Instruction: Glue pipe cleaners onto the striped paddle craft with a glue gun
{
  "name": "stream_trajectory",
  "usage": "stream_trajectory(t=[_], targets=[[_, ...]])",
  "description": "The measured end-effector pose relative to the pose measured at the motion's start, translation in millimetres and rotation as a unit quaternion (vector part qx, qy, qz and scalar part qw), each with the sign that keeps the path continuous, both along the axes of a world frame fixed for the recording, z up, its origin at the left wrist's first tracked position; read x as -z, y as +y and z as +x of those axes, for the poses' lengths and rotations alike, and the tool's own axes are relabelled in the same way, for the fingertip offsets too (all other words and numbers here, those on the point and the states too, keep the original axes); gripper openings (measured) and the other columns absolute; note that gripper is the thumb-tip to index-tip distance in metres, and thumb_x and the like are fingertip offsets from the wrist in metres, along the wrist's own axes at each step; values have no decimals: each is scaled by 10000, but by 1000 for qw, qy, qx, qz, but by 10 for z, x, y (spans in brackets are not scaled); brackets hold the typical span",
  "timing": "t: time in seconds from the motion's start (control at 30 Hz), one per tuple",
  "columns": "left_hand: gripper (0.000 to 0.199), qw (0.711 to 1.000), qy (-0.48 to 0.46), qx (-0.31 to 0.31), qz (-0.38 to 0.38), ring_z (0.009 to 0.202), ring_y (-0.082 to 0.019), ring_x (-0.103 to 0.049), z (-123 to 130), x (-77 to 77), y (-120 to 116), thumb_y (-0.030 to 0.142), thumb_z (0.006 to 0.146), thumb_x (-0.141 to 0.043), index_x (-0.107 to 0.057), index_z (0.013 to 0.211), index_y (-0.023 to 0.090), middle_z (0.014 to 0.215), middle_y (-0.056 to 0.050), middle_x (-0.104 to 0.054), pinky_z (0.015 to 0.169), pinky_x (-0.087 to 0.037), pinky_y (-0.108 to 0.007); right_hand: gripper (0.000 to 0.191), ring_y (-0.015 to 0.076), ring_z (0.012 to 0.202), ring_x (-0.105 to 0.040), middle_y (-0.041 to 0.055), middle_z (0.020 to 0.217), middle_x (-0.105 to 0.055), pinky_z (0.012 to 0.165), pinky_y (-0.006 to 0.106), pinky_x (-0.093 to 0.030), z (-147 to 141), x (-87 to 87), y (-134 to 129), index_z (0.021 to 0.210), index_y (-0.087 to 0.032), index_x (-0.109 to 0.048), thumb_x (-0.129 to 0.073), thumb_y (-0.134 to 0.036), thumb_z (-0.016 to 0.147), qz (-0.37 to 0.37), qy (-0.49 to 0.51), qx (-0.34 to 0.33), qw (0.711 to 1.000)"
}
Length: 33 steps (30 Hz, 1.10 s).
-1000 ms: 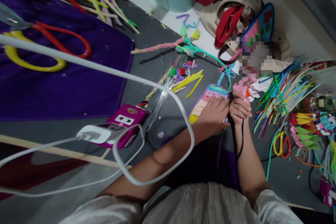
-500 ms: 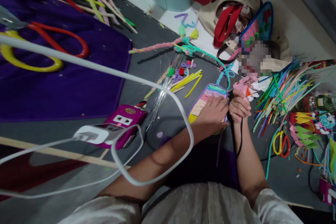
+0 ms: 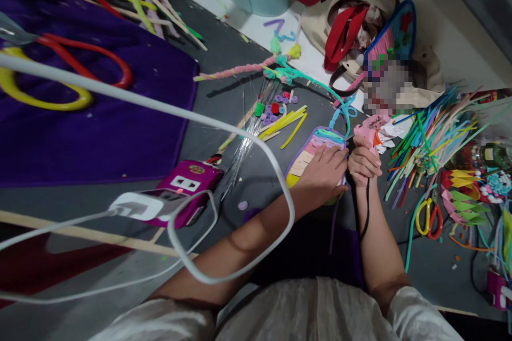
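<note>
My left hand [image 3: 325, 173] lies with its fingers stretched out across a flat panel [image 3: 307, 157] of striped pipe cleaners, edged in purple and banded blue, pink, cream and yellow. The palm hides its lower right part. Just to the right, my right hand [image 3: 363, 164] is wrapped round a pink glue gun [image 3: 368, 127], which has an orange part showing and a black cord [image 3: 366, 208] running down along the wrist. A teal and blue pipe-cleaner strand [image 3: 338, 117] reaches the panel's upper edge.
A white cable [image 3: 240, 130] loops in front of the view. Left are a magenta power strip [image 3: 188, 184] and large scissors [image 3: 86, 66] on purple cloth [image 3: 136, 138]. Wires [image 3: 246, 152] and yellow strips [image 3: 294, 130] lie mid-table. Right are bundled pipe cleaners [image 3: 424, 144] and small scissors [image 3: 430, 218].
Both hands keep nearly the same place, the left flat on the panel and the right round the glue gun. The view has shifted very slightly.
</note>
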<state>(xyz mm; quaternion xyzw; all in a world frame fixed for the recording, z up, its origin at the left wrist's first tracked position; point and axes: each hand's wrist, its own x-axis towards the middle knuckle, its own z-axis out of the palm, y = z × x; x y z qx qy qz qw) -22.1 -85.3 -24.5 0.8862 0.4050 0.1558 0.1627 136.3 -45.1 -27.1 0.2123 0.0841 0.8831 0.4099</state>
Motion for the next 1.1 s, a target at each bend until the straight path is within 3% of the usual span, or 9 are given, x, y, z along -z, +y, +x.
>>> stream_trajectory(t=[0.73, 1.1], targets=[[675, 1000, 7, 6, 5, 1491, -398, -464, -13, -10, 2, 439, 945, -715, -552, 1468, 46, 1568, -232, -549, 1253, -342, -587, 189, 115, 363, -565, -128, 497, -490, 320, 141, -347, -7, 41, 2, 907, -252, -393, -478, -106, 992, -15, 20, -13, 1000], [676, 1000, 4, 4, 9, 1495, -399, -458, -6, 19, 0, 450, 947, -713, -543, 1470, 57, 1566, -230, -548, 1250, -340, -590, 187, 113, 362, -565, -129, 494, -500, 345, 145, -393, -2, 38, -2, 905, -244, -419, -513, -100, 980, -18, 9, -16, 1000]])
